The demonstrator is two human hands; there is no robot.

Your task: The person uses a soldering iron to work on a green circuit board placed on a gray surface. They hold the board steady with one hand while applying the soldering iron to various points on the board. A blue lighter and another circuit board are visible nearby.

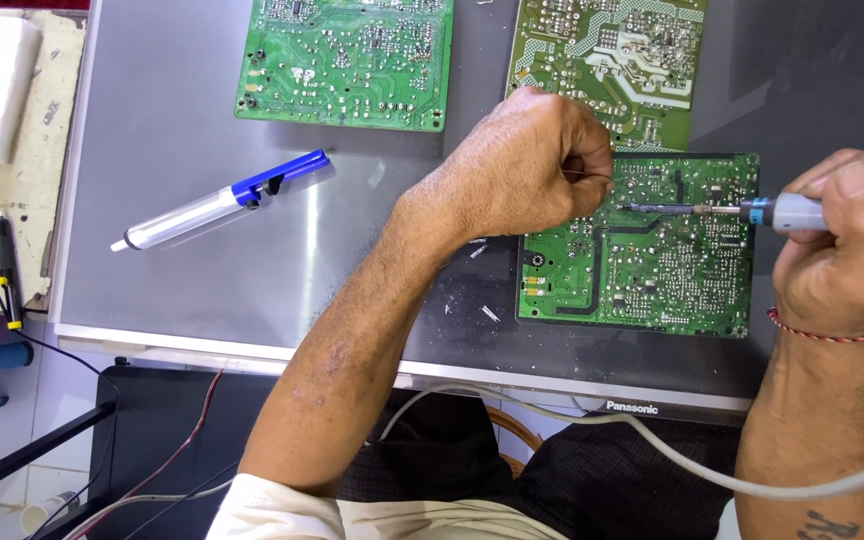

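soldering iron tip on the lower right circuit board

right of centre in the frame, your right hand (842,245) is clamped around the grey handle of a soldering iron (742,210), whose metal tip points left and rests on the green circuit board (652,270) lying at the lower right. your left hand (527,165) sits just beside that tip, over the board's upper left corner, fingers curled together into a loose fist; a thin strand, likely solder wire (584,178), shows at your fingertips, though you cannot tell for sure how it is pinched. a red thread bracelet (827,335) circles your right wrist, and the iron's pale cord (652,445) runs across the bottom of the frame.

two more boards lie along the top edge: a green one (344,62) at upper centre left and a yellow-green one (607,60) at upper centre right, partly behind your left hand. all three rest on a grey panel (202,290). a blue and clear desoldering pump (217,202) lies well apart at centre left, tilted. a black pen-like tool (7,265) lies at the far left edge, off the panel.
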